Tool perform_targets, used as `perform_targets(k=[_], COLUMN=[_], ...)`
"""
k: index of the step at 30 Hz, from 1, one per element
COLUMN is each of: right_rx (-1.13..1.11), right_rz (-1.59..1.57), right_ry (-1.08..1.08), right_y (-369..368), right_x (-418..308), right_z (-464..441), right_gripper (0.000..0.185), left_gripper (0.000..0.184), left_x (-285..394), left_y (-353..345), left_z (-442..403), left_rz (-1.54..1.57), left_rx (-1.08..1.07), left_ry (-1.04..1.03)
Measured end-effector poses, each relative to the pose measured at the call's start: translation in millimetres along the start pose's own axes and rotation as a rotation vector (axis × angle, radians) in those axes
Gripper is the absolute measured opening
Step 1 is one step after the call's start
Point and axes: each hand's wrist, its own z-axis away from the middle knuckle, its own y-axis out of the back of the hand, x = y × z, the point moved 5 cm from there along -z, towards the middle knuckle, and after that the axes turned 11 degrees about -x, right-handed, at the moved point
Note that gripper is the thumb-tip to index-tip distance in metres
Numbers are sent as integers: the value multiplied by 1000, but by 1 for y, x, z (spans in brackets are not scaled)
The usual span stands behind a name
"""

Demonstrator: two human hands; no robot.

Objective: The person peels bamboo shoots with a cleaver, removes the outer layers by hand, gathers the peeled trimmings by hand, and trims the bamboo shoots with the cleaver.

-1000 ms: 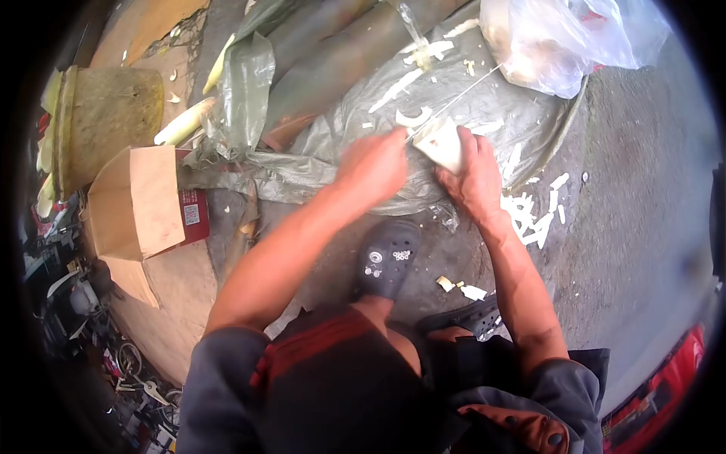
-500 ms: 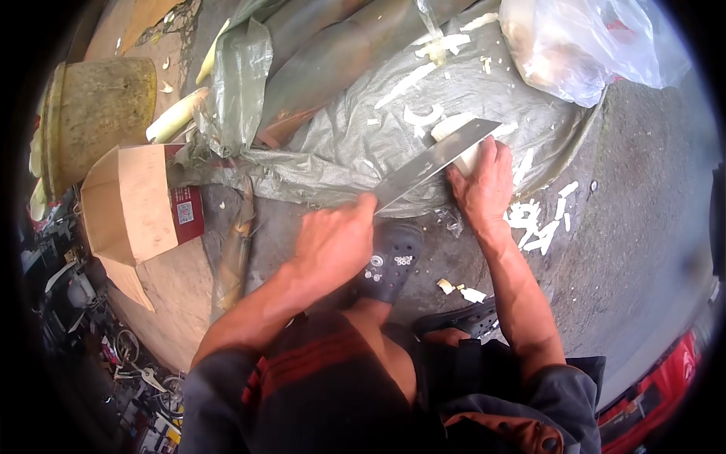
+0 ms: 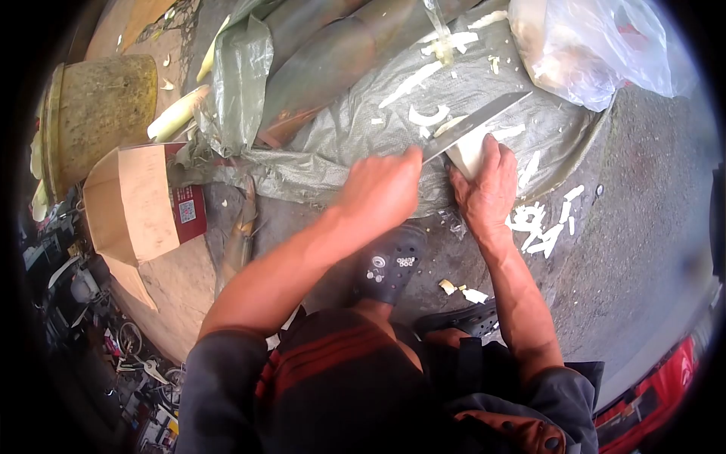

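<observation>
My left hand (image 3: 382, 185) is closed round the handle of a long-bladed knife (image 3: 484, 117). The blade points up and to the right and crosses over a pale, peeled bamboo shoot (image 3: 470, 155). From the right, my right hand (image 3: 488, 181) grips the bamboo shoot, fingers wrapped along its side. Part of the shoot is hidden behind the blade and my fingers. Beneath lies a grey-green woven sack (image 3: 344, 163) strewn with white shavings (image 3: 429, 115).
Large unpeeled bamboo shoots (image 3: 333, 64) lie on the sack. A clear plastic bag (image 3: 586, 57) sits at upper right. On the left stand a dirty yellow bucket (image 3: 102, 113) and an opened cardboard box (image 3: 144, 200). White strips (image 3: 541, 231) litter the ground; my dark clog (image 3: 389, 261) is close below.
My left hand has moved up and to the right, sliding the knife forward across the bamboo shoot. My right hand keeps its grip with only a slight shift.
</observation>
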Motion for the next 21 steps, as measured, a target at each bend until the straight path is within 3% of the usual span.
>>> perform_targets(k=[8, 12, 15, 17, 21], right_rx=[-37, -235, -218, -236, -196], right_rz=[-34, -170, -173, -186, -132], right_ry=[-51, -192, -163, -182, -179], right_y=[3, 11, 13, 17, 10], right_x=[10, 30, 35, 29, 25], right_z=[-3, -11, -11, -10, -8], right_gripper=[76, 76, 75, 74, 75], left_gripper=[21, 24, 24, 21, 17], left_x=[12, 5, 7, 13, 8], left_y=[2, 6, 20, 26, 14], left_z=[-49, -51, -8, 30, 78], left_rz=[-15, -16, 18, -1, -27], left_rx=[-34, -48, 99, -26, -20], left_ry=[2, 18, -46, 81, 67])
